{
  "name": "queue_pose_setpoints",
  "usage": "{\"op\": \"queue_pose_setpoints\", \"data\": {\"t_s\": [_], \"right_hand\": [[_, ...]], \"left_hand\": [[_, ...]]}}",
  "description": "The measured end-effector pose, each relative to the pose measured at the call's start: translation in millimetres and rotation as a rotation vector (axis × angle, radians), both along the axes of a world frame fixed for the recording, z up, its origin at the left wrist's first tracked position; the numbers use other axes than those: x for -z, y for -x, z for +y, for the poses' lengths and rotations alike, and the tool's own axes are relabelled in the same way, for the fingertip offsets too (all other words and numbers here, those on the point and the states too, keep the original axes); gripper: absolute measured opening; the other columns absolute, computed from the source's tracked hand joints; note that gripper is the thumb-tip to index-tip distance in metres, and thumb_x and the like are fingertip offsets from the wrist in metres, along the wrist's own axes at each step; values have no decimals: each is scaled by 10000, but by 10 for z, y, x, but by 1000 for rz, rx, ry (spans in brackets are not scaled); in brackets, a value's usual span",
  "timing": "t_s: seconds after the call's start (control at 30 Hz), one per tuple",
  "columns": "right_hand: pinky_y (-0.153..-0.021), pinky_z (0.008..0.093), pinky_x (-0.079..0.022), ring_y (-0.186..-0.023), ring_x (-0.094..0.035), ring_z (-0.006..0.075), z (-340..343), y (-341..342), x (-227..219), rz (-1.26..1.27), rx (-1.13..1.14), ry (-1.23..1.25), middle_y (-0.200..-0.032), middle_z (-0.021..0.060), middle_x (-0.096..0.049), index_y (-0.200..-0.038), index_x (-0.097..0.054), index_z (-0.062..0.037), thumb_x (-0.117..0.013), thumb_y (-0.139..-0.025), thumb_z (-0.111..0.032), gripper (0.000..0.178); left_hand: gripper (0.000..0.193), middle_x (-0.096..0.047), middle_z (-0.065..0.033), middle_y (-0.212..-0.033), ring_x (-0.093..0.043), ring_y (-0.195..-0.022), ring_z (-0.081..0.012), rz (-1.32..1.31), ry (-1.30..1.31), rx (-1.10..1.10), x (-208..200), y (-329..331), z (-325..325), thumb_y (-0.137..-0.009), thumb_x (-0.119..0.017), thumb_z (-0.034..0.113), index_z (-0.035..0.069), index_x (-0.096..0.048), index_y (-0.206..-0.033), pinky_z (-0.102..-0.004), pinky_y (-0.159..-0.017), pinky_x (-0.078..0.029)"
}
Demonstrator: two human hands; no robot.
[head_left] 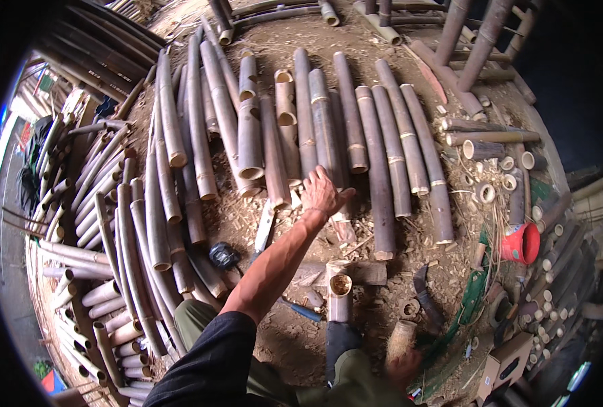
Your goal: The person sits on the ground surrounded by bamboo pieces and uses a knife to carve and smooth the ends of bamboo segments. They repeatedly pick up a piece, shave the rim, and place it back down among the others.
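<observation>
My left hand point(323, 194) reaches forward, palm down, over the lower end of a bamboo pole point(324, 122) in the row on the ground. Its fingers are stretched out and the thumb points right. Low in the picture, my right hand point(404, 366) is in shadow, its fingers closed about the lower end of a short, light brown, worn wooden cylinder point(401, 338). Between my legs stands an upright bamboo piece point(340, 298) with an open top. A flat-bladed tool point(265, 227) lies left of my left hand, and a blue-handled tool point(303, 311) lies by my knee.
Bamboo poles point(159, 203) crowd the left side. A black round object point(224, 256) lies near my forearm. To the right are a red bucket point(520, 243), stacked bamboo point(566, 298), a cardboard box point(503, 366) and a dark curved piece point(426, 297). Wood chips cover the dirt.
</observation>
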State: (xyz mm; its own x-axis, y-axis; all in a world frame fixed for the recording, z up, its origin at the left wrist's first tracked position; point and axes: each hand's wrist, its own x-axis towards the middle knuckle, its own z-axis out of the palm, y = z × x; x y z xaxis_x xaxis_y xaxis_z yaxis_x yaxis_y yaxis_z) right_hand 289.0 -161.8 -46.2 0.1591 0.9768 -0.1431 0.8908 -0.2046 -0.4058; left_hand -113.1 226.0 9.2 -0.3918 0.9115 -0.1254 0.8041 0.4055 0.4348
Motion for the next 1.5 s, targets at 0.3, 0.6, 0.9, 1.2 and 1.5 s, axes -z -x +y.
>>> {"op": "queue_pose_setpoints", "data": {"t_s": [0.3,0.6,0.9,1.2,1.5], "right_hand": [[-1011,515,-385,-1191,-452,415,1127,810,-597,201,-90,-227,-1263,236,-469,-1303,-498,-5,-624,-841,-114,491],[-940,413,-510,-1151,-566,283,2632,1845,-769,1374,-74,353,-1256,197,-546,-1416,-396,-1,-573,-964,-400,628],[-753,350,-561,-868,-656,212,2286,2248,-763,1841,148,962,-1000,123,-664,-1160,-573,18,-567,-919,-435,514],[-662,372,-591,-765,-664,223,2367,1997,-834,1740,-120,740,-929,147,-641,-1214,-492,42,-685,-809,-381,616],[-1111,478,-376,-1347,-405,386,4018,2353,-850,565,-208,198,-1399,332,-427,-1479,-211,72,-803,-756,-370,1034]], "left_hand": [[554,-687,-231,-1048,-673,-1021,-311,-989,132,26,231,407,109,-854,-670,364,-99,-533,-1125,-378,-817,-585],[1086,-648,-267,-1060,-618,-1084,-295,-1096,94,-158,-587,-214,-1670,-633,-850,603,-189,-438,-1251,-395,-921,-510],[617,-517,-123,-1074,-540,-911,-234,-525,-391,80,-745,-671,-2649,-768,-825,214,30,-538,-1282,-342,-763,-501],[313,-600,-95,-976,-626,-845,-192,-809,-284,88,-835,-419,-2842,-858,-737,147,16,-641,-1126,-318,-762,-523],[305,-661,-170,-1037,-667,-933,-289,-811,105,-25,-410,-248,-3394,-883,-673,215,7,-653,-1104,-377,-813,-537]]}}
